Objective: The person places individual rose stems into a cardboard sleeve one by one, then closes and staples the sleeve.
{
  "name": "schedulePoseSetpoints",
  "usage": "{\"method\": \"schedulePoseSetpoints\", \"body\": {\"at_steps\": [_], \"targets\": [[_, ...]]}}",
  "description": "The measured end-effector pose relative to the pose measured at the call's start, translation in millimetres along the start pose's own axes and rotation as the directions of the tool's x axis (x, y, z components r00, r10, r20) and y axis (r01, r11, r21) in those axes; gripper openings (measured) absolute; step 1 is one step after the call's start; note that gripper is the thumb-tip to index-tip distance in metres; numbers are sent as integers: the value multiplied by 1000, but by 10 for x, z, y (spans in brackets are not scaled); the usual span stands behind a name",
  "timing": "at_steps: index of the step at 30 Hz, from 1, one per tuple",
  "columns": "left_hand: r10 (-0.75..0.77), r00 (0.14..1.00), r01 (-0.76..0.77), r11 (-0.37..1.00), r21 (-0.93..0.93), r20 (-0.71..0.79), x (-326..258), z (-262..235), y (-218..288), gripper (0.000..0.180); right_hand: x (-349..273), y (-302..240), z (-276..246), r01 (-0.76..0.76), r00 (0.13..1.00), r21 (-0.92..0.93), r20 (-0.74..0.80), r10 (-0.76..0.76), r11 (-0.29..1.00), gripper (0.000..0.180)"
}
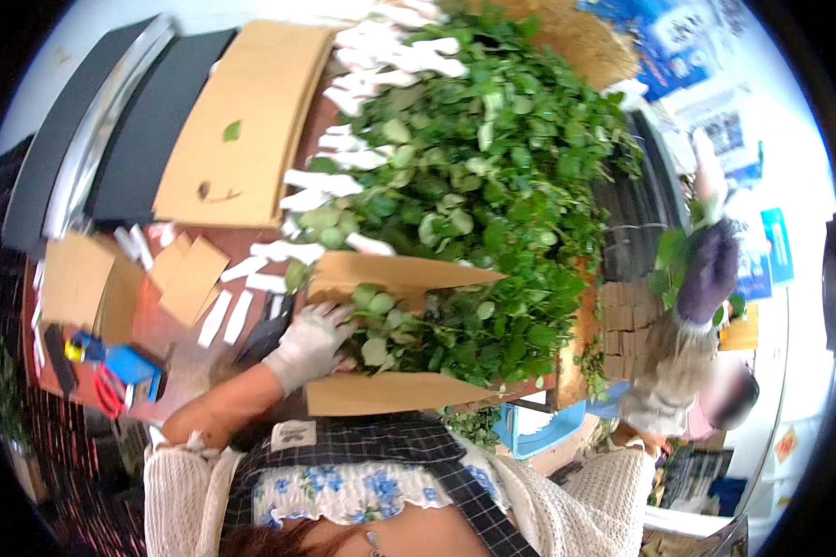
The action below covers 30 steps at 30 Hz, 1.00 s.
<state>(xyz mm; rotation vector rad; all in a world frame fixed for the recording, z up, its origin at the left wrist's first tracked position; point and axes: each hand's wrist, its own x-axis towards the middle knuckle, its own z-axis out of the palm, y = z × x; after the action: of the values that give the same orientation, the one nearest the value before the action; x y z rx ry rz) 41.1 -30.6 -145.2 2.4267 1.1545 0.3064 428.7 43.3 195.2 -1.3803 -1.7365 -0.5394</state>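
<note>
My left hand [311,345], in a whitish knit glove, lies at the left end of a folded cardboard wrap [385,395]. Its fingers look stretched out against the leafy stems [376,339] lying between the cardboard flaps; what is under the palm is hidden. Out to the right, my right hand [709,274] wears a purple glove with a long beige cuff. It is closed on a leafy stem [671,260] with a pale, sleeved head [708,172] pointing away from me. Motion blurs this hand. Ahead lies a big heap of leafy stems [492,158], their white-sleeved heads [320,190] facing left.
Cardboard sheets [241,121] and black panels [163,125] stand far left. A cardboard box [88,288], red-handled scissors [109,390] and a blue box [132,371] sit near left. A blue bin [543,432] is below the table's right edge. Another person [701,413] is at right.
</note>
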Motion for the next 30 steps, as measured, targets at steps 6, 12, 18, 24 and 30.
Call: {"method": "schedulePoseSetpoints", "body": {"at_steps": [6,12,18,24,30], "targets": [[16,999,-16,1000,0,32,-13,24,-69,61,-1506,-1148,1092,-79,475,489,785,-399,869,27],[88,991,-91,996,-27,-97,-26,88,-131,45,-2562,-1125,2133,176,477,378,775,-415,909,37],[-8,981,-9,996,-90,-192,-10,97,-309,31,-2966,-988,2477,231,287,264,901,-325,936,44],[-80,937,172,954,247,-341,109,132,-614,28,-3077,-953,2504,390,488,272,750,-448,880,37],[-63,892,165,967,193,-447,65,239,-815,17,-3061,-976,2569,455,551,304,642,-533,837,36]]}}
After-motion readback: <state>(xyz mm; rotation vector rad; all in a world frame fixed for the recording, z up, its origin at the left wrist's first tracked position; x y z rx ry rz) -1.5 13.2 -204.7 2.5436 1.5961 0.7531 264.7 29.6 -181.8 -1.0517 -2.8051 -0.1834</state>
